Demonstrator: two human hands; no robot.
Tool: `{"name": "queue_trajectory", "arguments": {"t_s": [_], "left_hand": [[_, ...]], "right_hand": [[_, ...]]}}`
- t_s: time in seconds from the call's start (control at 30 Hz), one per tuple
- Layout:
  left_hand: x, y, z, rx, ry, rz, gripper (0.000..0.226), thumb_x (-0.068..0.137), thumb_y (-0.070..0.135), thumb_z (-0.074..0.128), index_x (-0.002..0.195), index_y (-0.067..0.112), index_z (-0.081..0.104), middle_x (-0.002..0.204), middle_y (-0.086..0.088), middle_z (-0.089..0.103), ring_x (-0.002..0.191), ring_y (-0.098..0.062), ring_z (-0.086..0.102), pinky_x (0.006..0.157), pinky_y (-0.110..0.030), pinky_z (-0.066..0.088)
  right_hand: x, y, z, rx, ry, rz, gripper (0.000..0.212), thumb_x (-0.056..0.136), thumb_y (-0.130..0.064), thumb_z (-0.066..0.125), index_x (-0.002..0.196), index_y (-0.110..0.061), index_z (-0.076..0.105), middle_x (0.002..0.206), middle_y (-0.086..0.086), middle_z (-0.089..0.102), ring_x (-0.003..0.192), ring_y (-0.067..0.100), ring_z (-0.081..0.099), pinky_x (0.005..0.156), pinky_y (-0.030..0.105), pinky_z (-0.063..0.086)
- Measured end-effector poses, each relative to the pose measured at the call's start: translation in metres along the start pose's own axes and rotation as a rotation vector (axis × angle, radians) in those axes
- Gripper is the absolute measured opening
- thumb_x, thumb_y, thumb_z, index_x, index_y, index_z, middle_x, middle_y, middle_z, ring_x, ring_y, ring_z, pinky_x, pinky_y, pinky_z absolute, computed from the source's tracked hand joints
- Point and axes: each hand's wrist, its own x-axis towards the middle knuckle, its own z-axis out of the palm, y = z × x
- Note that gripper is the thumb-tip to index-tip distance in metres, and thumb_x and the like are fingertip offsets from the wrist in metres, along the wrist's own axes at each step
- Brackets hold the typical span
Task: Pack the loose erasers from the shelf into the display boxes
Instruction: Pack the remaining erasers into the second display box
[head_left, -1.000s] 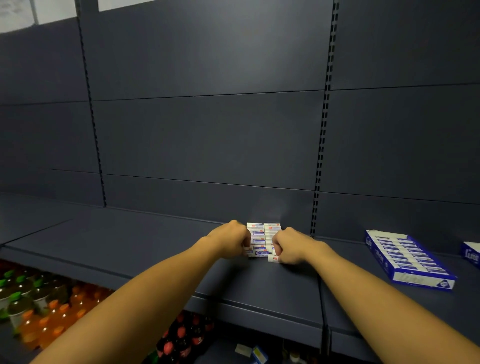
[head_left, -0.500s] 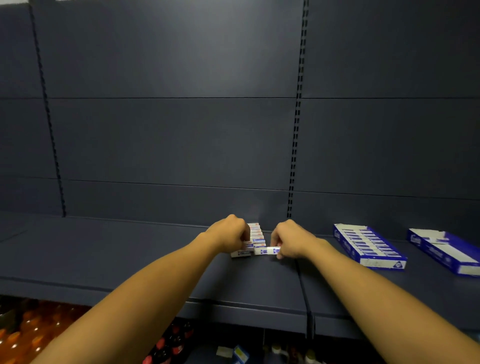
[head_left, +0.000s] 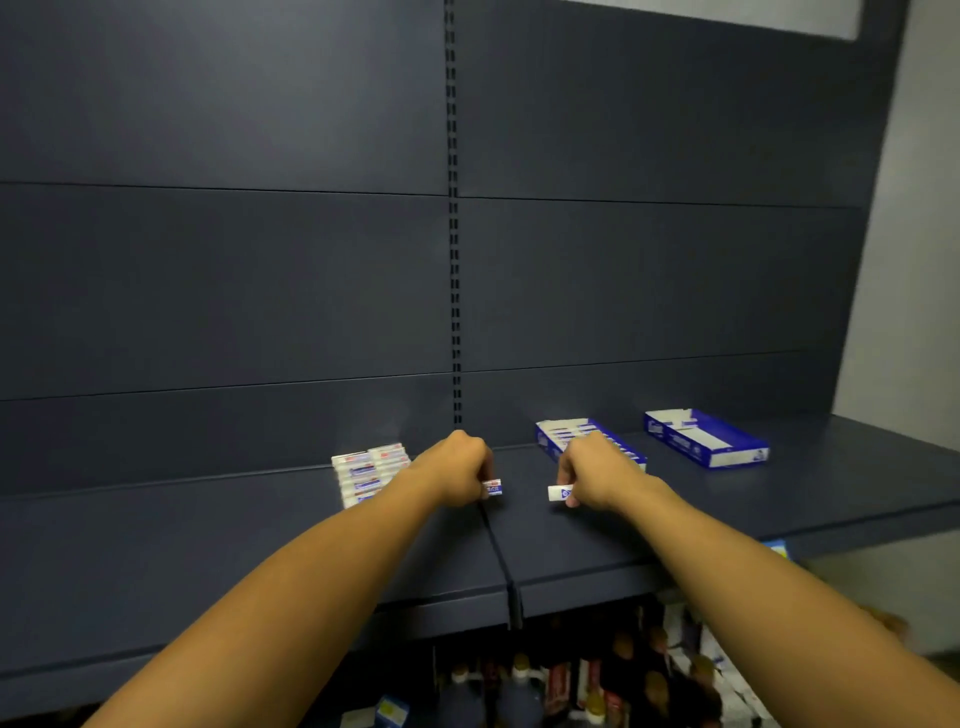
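Note:
A pile of loose white erasers (head_left: 368, 472) with blue and red sleeves lies on the dark shelf (head_left: 260, 530), left of my hands. My left hand (head_left: 457, 470) grips one eraser (head_left: 493, 489) just right of the pile. My right hand (head_left: 592, 470) pinches another eraser (head_left: 560, 492) a little above the shelf. Behind my right hand stands a blue display box (head_left: 561, 439) partly filled with erasers; my hand hides its front. A second blue display box (head_left: 706, 437) sits further right, with a few erasers at its back.
A slotted upright (head_left: 455, 260) splits the dark back panel. A seam (head_left: 496, 551) between two shelf boards runs under my hands. Bottles and packets (head_left: 597, 675) fill the lower shelf. A pale wall (head_left: 904, 260) stands at the far right.
Both hands have left the pile, each with one eraser, and moved right toward the boxes. The view has swung right, so the pile now sits left of my hands.

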Motion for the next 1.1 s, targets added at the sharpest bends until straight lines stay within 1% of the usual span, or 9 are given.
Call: {"name": "queue_trajectory", "arguments": {"t_s": [0.07, 0.2, 0.33, 0.4, 0.47, 0.57, 0.67, 0.8, 1.1], "left_hand": [[0.01, 0.018, 0.002, -0.005, -0.009, 0.033, 0.018, 0.086, 0.02, 0.075, 0.103, 0.015, 0.071, 0.105, -0.006, 0.068, 0.094, -0.025, 0.066, 0.086, -0.044, 0.057], [0.027, 0.056, 0.005, 0.028, 0.006, 0.1, 0.02, 0.086, 0.023, 0.075, 0.103, 0.014, 0.071, 0.105, -0.006, 0.068, 0.092, -0.023, 0.065, 0.085, -0.043, 0.058], [0.043, 0.093, 0.008, 0.047, 0.025, 0.154, 0.018, 0.087, 0.024, 0.074, 0.101, 0.014, 0.068, 0.11, -0.007, 0.067, 0.09, -0.018, 0.061, 0.08, -0.036, 0.056], [0.05, 0.111, 0.009, 0.04, 0.03, 0.166, 0.023, 0.088, 0.025, 0.074, 0.107, 0.014, 0.068, 0.114, -0.007, 0.066, 0.094, -0.018, 0.06, 0.08, -0.032, 0.053], [0.056, 0.129, 0.012, 0.028, 0.021, 0.171, 0.028, 0.089, 0.027, 0.074, 0.112, 0.012, 0.068, 0.118, -0.008, 0.066, 0.104, -0.021, 0.063, 0.087, -0.034, 0.054], [0.061, 0.155, 0.016, 0.027, 0.01, 0.164, 0.032, 0.089, 0.028, 0.074, 0.116, 0.011, 0.068, 0.12, -0.008, 0.067, 0.11, -0.022, 0.064, 0.094, -0.038, 0.055], [0.066, 0.18, 0.018, 0.032, 0.021, 0.146, 0.029, 0.089, 0.027, 0.074, 0.113, 0.01, 0.071, 0.115, -0.009, 0.069, 0.105, -0.025, 0.066, 0.092, -0.04, 0.056], [0.073, 0.208, 0.017, 0.044, 0.052, 0.112, 0.021, 0.087, 0.024, 0.074, 0.106, 0.013, 0.073, 0.108, -0.009, 0.069, 0.097, -0.027, 0.066, 0.088, -0.043, 0.058], [0.096, 0.248, 0.025, 0.007, 0.074, 0.046, 0.02, 0.091, 0.026, 0.071, 0.107, 0.014, 0.073, 0.105, -0.006, 0.07, 0.093, -0.021, 0.066, 0.086, -0.039, 0.058]], "right_hand": [[-0.011, 0.021, -0.006, 0.006, 0.01, 0.05, 0.017, 0.077, -0.012, 0.083, 0.091, -0.018, 0.077, 0.104, 0.004, 0.069, 0.093, 0.023, 0.065, 0.077, 0.032, 0.051], [-0.028, 0.06, -0.019, -0.004, 0.043, 0.126, 0.02, 0.079, -0.014, 0.082, 0.098, -0.015, 0.076, 0.108, 0.006, 0.068, 0.098, 0.024, 0.065, 0.089, 0.038, 0.056], [-0.043, 0.095, -0.031, -0.014, 0.057, 0.181, 0.021, 0.083, -0.015, 0.078, 0.104, -0.013, 0.076, 0.108, 0.008, 0.07, 0.099, 0.025, 0.066, 0.091, 0.039, 0.056], [-0.052, 0.113, -0.036, -0.028, 0.073, 0.192, 0.017, 0.083, -0.015, 0.078, 0.1, -0.015, 0.077, 0.108, 0.008, 0.071, 0.098, 0.025, 0.066, 0.09, 0.039, 0.057], [-0.061, 0.13, -0.041, -0.047, 0.095, 0.199, 0.014, 0.083, -0.014, 0.077, 0.096, -0.018, 0.078, 0.11, 0.007, 0.069, 0.098, 0.025, 0.066, 0.088, 0.039, 0.057], [-0.072, 0.158, -0.048, -0.078, 0.112, 0.206, 0.013, 0.084, -0.013, 0.074, 0.095, -0.02, 0.078, 0.115, 0.007, 0.065, 0.1, 0.027, 0.065, 0.085, 0.037, 0.056], [-0.079, 0.187, -0.055, -0.089, 0.117, 0.208, 0.012, 0.086, -0.016, 0.073, 0.098, -0.018, 0.076, 0.118, 0.009, 0.063, 0.105, 0.028, 0.063, 0.086, 0.037, 0.055], [-0.08, 0.219, -0.063, -0.089, 0.123, 0.19, 0.021, 0.09, -0.02, 0.071, 0.11, -0.013, 0.072, 0.124, 0.011, 0.058, 0.111, 0.025, 0.059, 0.092, 0.038, 0.056], [-0.074, 0.269, -0.063, -0.074, 0.095, 0.151, 0.022, 0.091, -0.022, 0.071, 0.112, -0.015, 0.07, 0.119, 0.008, 0.059, 0.107, 0.021, 0.059, 0.091, 0.035, 0.056]]}}
